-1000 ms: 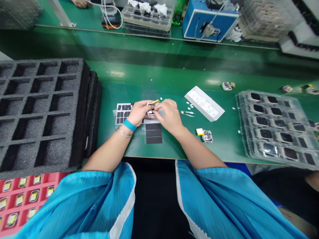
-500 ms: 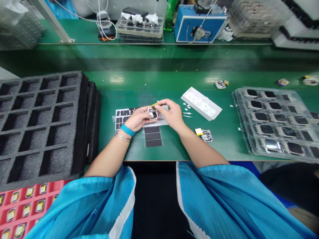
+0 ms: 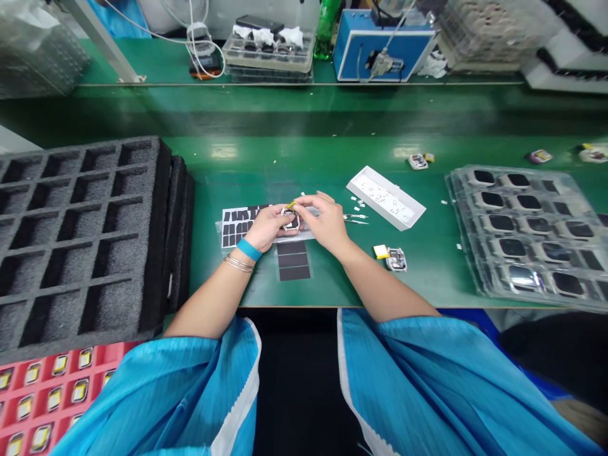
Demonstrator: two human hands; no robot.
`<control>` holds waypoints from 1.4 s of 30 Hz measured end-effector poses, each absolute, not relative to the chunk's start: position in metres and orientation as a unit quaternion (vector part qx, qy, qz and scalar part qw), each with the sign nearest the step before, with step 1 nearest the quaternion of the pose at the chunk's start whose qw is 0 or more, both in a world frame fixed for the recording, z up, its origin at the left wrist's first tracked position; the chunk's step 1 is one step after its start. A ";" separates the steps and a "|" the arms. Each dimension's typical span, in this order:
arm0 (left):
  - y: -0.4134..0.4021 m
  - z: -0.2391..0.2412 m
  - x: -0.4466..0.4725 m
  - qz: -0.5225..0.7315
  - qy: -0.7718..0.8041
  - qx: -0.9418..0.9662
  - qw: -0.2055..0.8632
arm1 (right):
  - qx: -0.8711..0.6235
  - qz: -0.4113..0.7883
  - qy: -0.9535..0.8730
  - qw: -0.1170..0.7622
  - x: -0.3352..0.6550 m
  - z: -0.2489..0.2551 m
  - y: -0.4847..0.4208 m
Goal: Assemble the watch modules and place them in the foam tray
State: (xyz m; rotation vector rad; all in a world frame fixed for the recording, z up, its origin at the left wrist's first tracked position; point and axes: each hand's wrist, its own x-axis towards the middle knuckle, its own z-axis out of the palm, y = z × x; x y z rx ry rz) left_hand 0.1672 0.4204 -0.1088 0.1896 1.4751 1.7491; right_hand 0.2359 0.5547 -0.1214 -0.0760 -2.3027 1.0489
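Observation:
My left hand (image 3: 266, 228) is closed around the edges of an open smartwatch case (image 3: 291, 224), its inside facing up. At the case's upper edge, the fingers of my right hand (image 3: 325, 223) pinch a small yellow battery (image 3: 291, 204), seen nearly edge-on. Fingers partly cover the inside of the case. Under and beside my left hand lies a sheet of black stickers (image 3: 232, 234). Nearer me is a clear strip with black rectangles (image 3: 293, 261). Tweezers (image 3: 356, 219) poke out to the right of my right hand.
Right of my hands are another open watch case (image 3: 396, 259) with its battery (image 3: 380, 251) and a white box (image 3: 412, 216) of small pieces. Clear trays of watches (image 3: 498, 253) stand far right. Black foam trays (image 3: 164, 190) and a red tray (image 3: 47, 380) flank my left arm.
The battery has tipped down closer to the case, and my right fingers have moved slightly left and down with it. My left hand still holds the case.

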 end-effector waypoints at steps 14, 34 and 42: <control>0.409 -0.107 0.149 0.767 0.461 0.053 0.442 | 0.055 0.356 -0.896 0.261 0.234 -0.125 0.561; 0.417 -0.121 0.159 0.761 0.492 0.124 0.404 | -0.010 0.664 -0.743 0.082 0.234 -0.131 0.552; 0.316 -0.038 0.234 0.811 0.457 0.101 0.350 | -0.036 0.713 -0.694 0.094 0.236 -0.122 0.549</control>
